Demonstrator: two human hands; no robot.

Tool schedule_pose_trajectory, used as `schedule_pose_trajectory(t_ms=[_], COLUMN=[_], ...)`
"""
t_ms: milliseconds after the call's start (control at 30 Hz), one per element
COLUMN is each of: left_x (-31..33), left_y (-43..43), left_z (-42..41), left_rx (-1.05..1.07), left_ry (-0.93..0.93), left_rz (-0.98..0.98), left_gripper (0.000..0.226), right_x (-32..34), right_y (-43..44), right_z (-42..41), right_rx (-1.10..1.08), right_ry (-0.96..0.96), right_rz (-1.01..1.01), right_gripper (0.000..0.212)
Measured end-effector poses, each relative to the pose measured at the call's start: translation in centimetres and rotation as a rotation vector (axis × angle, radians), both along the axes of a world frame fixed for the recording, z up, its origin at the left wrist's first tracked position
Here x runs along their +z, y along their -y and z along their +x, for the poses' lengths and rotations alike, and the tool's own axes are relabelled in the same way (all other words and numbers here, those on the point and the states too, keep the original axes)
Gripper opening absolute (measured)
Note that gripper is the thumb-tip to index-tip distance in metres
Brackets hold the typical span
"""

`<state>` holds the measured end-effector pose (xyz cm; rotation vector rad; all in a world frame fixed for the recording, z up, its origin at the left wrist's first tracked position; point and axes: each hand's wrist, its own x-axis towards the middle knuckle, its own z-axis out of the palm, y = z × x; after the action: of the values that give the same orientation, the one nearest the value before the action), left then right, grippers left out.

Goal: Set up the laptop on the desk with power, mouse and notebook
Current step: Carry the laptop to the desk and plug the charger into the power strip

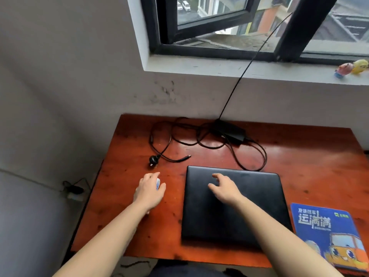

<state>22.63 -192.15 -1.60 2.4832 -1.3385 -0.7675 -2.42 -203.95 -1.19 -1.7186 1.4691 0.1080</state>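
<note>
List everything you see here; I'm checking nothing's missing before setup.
desk: one, red-brown, below window
laptop: one, black, closed, desk centre
power adapter: one, black, loose cables, desk's far side
wall plug: one, black, lying left of laptop
mouse: one, white, under left hand
blue pad: one, cartoon truck print, right of laptop
toy figures: two, pink and yellow, windowsill
left hand: one, grip on mouse
right hand: one, open, over laptop lid

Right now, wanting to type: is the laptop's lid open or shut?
Shut: the laptop lies flat, lid down, no screen or keyboard showing.
</note>
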Motion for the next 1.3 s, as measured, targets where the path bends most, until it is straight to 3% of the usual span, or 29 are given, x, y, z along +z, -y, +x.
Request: schedule_pose_trajectory(t_ms=[167,433,600,800,1300], left_x=[-1.7,-3.9,-5.9,-6.6,-6.7], left_y=[4.1,11.4,13.3,12.2,6.9], left_z=[1.7,0.7,-0.3,-0.2,-0.5], left_rx=[-0.207,-0.295,-0.277,-0.266,-0.252], left_ry=[-0.033,0.048,0.129,0.102,0.148], left_rz=[-0.01,-0.028,0.042,0.001,-0.134], left_gripper=[0.057,0.062,0.059,0.022,0.022], right_x=[-1.7,-3.6,-4.5,-5.0,-4.9], right_y=[-1.4,-1.6,-1.5,-1.4,-1.4], right_z=[2.5,1.5,1.7,1.2,1.6], right_rx=[0.063,0.355,0.378,0.378,0.382], right_ry=[-0.136,-0.429,-0.454,-0.462,-0.48], right_rz=[-0.059,-0.035,-0.086,-0.078,-0.078], right_gripper=[0.075,0.133,0.137,0.137,0.139])
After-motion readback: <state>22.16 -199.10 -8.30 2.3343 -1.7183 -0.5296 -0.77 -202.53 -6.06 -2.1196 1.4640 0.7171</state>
